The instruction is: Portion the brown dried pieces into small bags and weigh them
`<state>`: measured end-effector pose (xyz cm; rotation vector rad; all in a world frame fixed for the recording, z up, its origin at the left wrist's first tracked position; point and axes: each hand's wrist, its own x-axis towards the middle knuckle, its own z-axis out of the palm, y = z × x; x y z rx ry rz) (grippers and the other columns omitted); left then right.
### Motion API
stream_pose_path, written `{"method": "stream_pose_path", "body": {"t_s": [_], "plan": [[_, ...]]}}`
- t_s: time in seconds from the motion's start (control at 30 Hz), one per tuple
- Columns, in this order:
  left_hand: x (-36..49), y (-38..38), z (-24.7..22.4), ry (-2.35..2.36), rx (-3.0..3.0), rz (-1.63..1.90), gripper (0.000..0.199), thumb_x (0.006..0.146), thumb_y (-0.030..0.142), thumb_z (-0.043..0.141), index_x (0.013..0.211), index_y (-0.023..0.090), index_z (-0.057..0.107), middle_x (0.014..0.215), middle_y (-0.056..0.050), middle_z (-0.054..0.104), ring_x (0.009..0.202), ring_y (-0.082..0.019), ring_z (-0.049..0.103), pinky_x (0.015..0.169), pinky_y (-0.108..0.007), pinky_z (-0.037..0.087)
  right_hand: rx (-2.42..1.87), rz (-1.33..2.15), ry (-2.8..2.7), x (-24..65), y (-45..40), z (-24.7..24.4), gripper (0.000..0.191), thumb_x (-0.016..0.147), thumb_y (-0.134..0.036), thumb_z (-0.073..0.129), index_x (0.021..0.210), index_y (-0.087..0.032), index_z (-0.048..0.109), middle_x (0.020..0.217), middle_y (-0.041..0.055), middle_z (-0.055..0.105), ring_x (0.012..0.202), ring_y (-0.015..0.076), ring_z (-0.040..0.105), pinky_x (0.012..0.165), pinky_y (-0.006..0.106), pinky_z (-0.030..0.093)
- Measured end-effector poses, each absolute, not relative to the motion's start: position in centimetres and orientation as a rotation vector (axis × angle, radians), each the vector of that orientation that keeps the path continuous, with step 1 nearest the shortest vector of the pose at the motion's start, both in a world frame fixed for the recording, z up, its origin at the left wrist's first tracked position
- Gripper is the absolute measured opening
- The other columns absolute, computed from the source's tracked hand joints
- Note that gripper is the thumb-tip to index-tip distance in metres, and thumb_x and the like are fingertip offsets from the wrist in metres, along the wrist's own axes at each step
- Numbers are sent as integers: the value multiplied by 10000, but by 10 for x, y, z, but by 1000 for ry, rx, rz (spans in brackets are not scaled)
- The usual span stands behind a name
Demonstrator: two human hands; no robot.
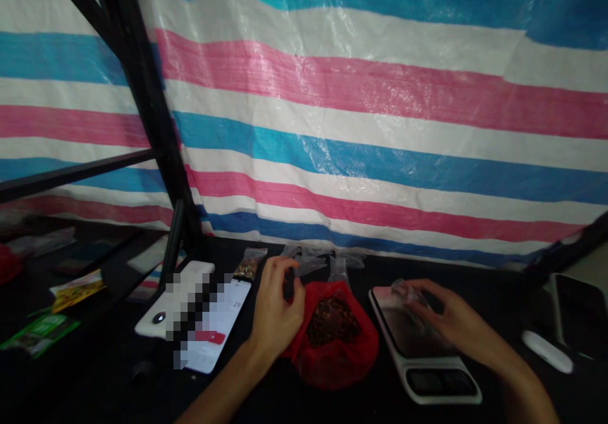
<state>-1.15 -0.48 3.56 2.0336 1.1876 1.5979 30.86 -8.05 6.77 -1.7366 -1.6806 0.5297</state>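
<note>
My left hand (279, 300) hovers just left of a red plastic bag (332, 370), its fingers curved and a gap showing between thumb and forefinger; nothing is visible in it. Dark brown dried bits (334, 321) fill the open mouth of the red bag. Over the plate of a white kitchen scale (441, 364), my right hand (444, 313) pinches a small clear plastic bag (407, 294). Whether that bag touches the plate I cannot tell, and its contents are blurred.
Behind the red bag lie several clear bags (308, 262) and a small filled bag (249, 263). Left are a lit phone (221, 322), a white device (190, 284), and yellow (78, 291) and green (42, 334) packets. A white oblong object (547, 351) lies right. A striped sheet (356, 126) hangs behind.
</note>
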Motion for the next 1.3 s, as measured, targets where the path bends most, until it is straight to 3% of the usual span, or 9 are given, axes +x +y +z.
{"method": "stream_pose_path", "body": {"t_s": [0.13, 0.3, 0.4, 0.57, 0.63, 0.77, 1.0, 1.13, 1.3], "plan": [[-12, -14, 43, 823, 2175, 1374, 103, 938, 163, 526, 979, 220, 602, 953, -51, 646, 919, -196, 625, 826, -315, 521, -1480, 515, -1504, 251, -70, 74, 375, 876, -576, 623, 1022, -232, 608, 840, 40, 724, 737, 216, 680, 712, 337, 570], [-8, -22, 40, 694, 2086, 1214, 240, 976, 265, 535, 1204, 243, 604, 1170, -86, 662, 1113, -219, 619, 982, -350, 506, -1311, 567, -1597, 169, -55, 69, 175, 904, -383, 621, 975, -248, 536, 823, -7, 653, 702, 168, 623, 658, 280, 537], [-3, -20, 34, 746, 1902, 1296, 234, 1009, 285, 475, 1195, 242, 611, 1185, -87, 652, 1139, -213, 611, 1016, -360, 489, -1311, 612, -1637, 148, -52, 67, 152, 891, -311, 628, 984, -248, 525, 864, -8, 654, 741, 175, 635, 690, 291, 539], [-2, -14, 35, 795, 1719, 1400, 214, 1012, 336, 479, 978, 213, 650, 1069, -80, 656, 1060, -208, 623, 956, -338, 501, -1282, 649, -1688, 154, -55, 65, 204, 902, -314, 617, 1094, -247, 597, 1041, 31, 705, 950, 209, 679, 866, 323, 542], [-2, -13, 36, 790, 1692, 1417, 232, 1011, 342, 479, 912, 207, 638, 1047, -75, 655, 1048, -204, 626, 947, -323, 495, -1307, 632, -1668, 159, -56, 63, 159, 930, -365, 585, 990, -236, 653, 939, 29, 724, 868, 206, 687, 793, 301, 549], [-1, -16, 35, 828, 1608, 1392, 299, 1020, 410, 446, 905, 204, 629, 972, -60, 674, 936, -190, 646, 852, -289, 509, -1330, 534, -1593, 163, -53, 63, 280, 917, -455, 612, 778, -226, 694, 747, 18, 710, 706, 194, 668, 660, 269, 531], [0, -19, 26, 898, 1574, 1255, 416, 1011, 560, 383, 903, 215, 588, 790, -16, 653, 731, -166, 613, 671, -252, 494, -1344, 516, -1521, 160, -54, 69, 367, 894, -562, 621, 777, -226, 710, 695, 8, 691, 635, 177, 634, 606, 251, 524], [1, -18, 20, 909, 1623, 1267, 400, 1023, 536, 363, 882, 219, 562, 756, -5, 624, 693, -158, 587, 651, -250, 471, -1361, 531, -1537, 157, -56, 64, 386, 930, -542, 569, 730, -224, 657, 684, 1, 663, 645, 174, 617, 607, 246, 511], [3, -16, 14, 909, 1600, 1271, 364, 1039, 486, 344, 887, 222, 544, 757, -4, 622, 695, -159, 592, 651, -251, 473, -1336, 560, -1549, 153, -56, 56, 298, 946, -484, 559, 830, -231, 666, 763, 1, 663, 706, 176, 618, 646, 246, 502]]}}
